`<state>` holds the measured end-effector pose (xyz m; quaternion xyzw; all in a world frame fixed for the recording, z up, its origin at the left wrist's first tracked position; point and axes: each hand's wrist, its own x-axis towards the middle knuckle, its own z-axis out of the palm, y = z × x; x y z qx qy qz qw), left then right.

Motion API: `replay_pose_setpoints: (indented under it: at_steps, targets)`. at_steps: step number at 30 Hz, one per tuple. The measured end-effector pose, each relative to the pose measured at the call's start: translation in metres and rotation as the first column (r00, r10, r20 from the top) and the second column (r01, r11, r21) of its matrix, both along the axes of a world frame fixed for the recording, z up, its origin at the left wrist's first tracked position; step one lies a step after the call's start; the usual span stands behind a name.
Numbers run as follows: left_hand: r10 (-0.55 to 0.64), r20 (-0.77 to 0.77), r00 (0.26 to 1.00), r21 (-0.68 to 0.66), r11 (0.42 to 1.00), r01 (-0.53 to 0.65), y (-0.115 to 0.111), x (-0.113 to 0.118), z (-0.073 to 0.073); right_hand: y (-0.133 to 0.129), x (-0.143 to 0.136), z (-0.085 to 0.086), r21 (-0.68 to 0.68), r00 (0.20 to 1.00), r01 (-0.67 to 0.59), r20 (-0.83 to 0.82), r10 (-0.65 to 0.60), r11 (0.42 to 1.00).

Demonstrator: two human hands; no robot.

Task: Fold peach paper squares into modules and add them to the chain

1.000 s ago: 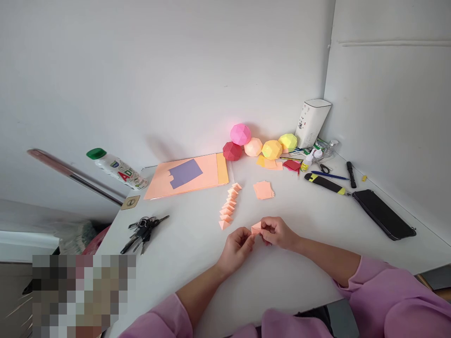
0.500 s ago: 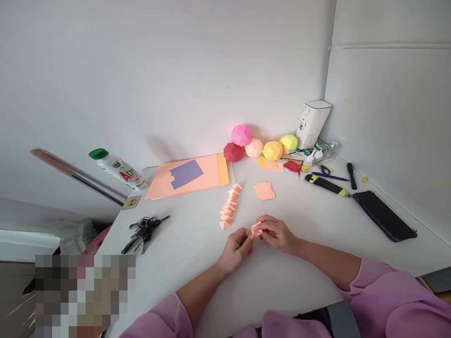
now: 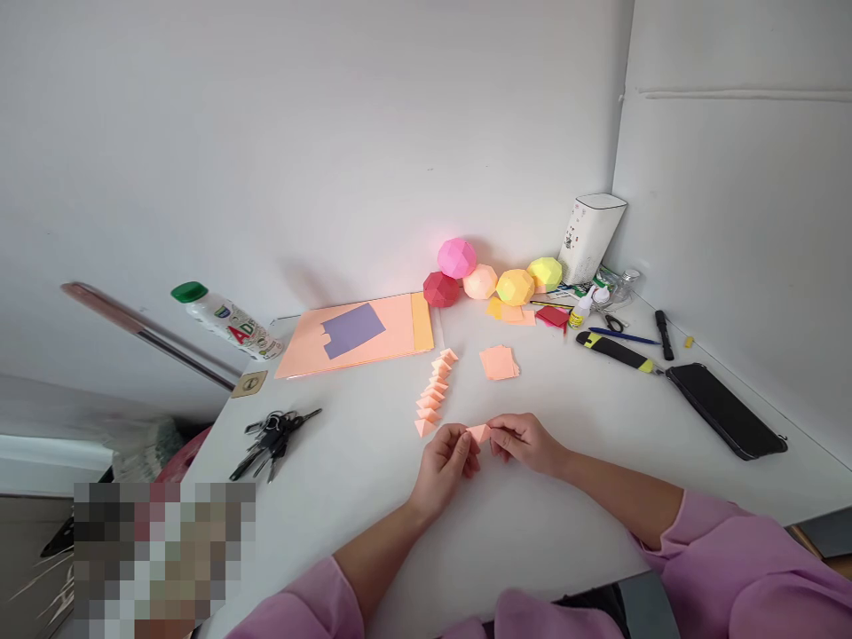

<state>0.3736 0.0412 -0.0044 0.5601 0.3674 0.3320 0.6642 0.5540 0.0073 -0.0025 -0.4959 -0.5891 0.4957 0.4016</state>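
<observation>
A small folded peach paper piece [image 3: 478, 434] is held between both hands above the white table. My left hand [image 3: 445, 466] pinches its left corner with thumb and fingers. On the other side my right hand [image 3: 525, 441] grips the right corner between thumb and fingertips. Just beyond my left hand, a slanting row of folded peach pieces [image 3: 431, 402] lies on the table. A small stack of flat peach squares [image 3: 499, 362] rests beyond my hands.
Faceted paper balls [image 3: 515, 287] stand by the back wall, near a white box [image 3: 592, 238]. Peach sheets [image 3: 299, 342], keys [image 3: 274, 438] and a bottle [image 3: 230, 324] are at left. A cutter [image 3: 616, 351] and a black case [image 3: 725, 410] lie right.
The held paper has turned so that a triangular face shows. My right fingers have moved off its top to its right corner, and the hands are slightly farther apart.
</observation>
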Motion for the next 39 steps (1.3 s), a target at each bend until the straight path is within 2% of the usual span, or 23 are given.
replay_pose_setpoints:
  at_steps: [6,8,9,10,11,13,14,16,17,19,21,24,29,32,39]
  targets:
    - [-0.002,-0.102,0.995,0.043,0.999,0.007,0.000,-0.002,0.000,0.001,-0.001,-0.001,-0.069,0.996,0.030,-0.087,-0.036,0.997]
    - [-0.047,-0.180,0.983,0.167,0.983,0.078,-0.001,-0.004,0.000,0.001,-0.001,0.000,-0.079,0.994,0.040,-0.098,-0.047,0.996]
    - [-0.092,-0.223,0.970,0.264,0.953,0.151,-0.002,-0.005,0.001,0.001,-0.001,0.000,-0.084,0.994,0.044,-0.100,-0.053,0.996]
    - [-0.154,-0.265,0.952,0.372,0.895,0.248,-0.003,-0.006,0.002,0.001,-0.001,0.000,-0.088,0.993,0.048,-0.102,-0.057,0.995]
    - [-0.225,-0.309,0.924,0.477,0.804,0.356,-0.005,-0.006,0.002,0.002,-0.001,0.000,-0.091,0.993,0.049,-0.104,-0.059,0.995]
    - [-0.373,-0.399,0.837,0.629,0.554,0.546,-0.011,-0.005,0.004,0.002,-0.001,-0.001,-0.088,0.992,0.050,-0.109,-0.060,0.995]
    - [-0.411,-0.439,0.799,0.675,0.435,0.596,-0.014,-0.004,0.004,0.003,-0.001,-0.002,-0.082,0.992,0.053,-0.106,-0.061,0.995]
    - [-0.420,-0.514,0.748,0.729,0.246,0.639,-0.020,-0.001,0.005,0.003,-0.001,-0.002,-0.063,0.995,0.064,-0.078,-0.069,0.996]
    - [-0.392,-0.554,0.734,0.738,0.177,0.651,-0.023,0.000,0.005,0.004,-0.001,-0.002,-0.049,0.996,0.074,-0.052,-0.077,0.996]
    - [-0.320,-0.627,0.710,0.723,0.100,0.683,-0.026,0.002,0.004,0.005,-0.002,0.000,-0.008,0.995,0.100,0.014,-0.100,0.995]
    - [-0.269,-0.674,0.688,0.700,0.067,0.711,-0.028,0.002,0.004,0.007,-0.007,0.003,0.027,0.988,0.126,0.087,-0.127,0.992]
    - [-0.234,-0.702,0.672,0.681,0.053,0.730,-0.030,0.001,0.004,0.011,-0.020,0.006,0.041,0.973,0.141,0.179,-0.146,0.989]
    - [-0.233,-0.715,0.659,0.655,0.108,0.748,-0.033,0.002,0.002,0.027,-0.060,0.000,0.087,0.982,0.047,0.180,-0.062,0.995]
    - [-0.244,-0.705,0.666,0.657,0.130,0.742,-0.035,0.002,0.001,0.040,-0.082,-0.004,0.134,0.972,0.056,0.217,-0.085,0.989]
    - [-0.249,-0.712,0.656,0.653,0.107,0.750,-0.033,0.001,0.000,0.048,-0.092,-0.008,0.153,0.953,0.127,0.254,-0.163,0.980]
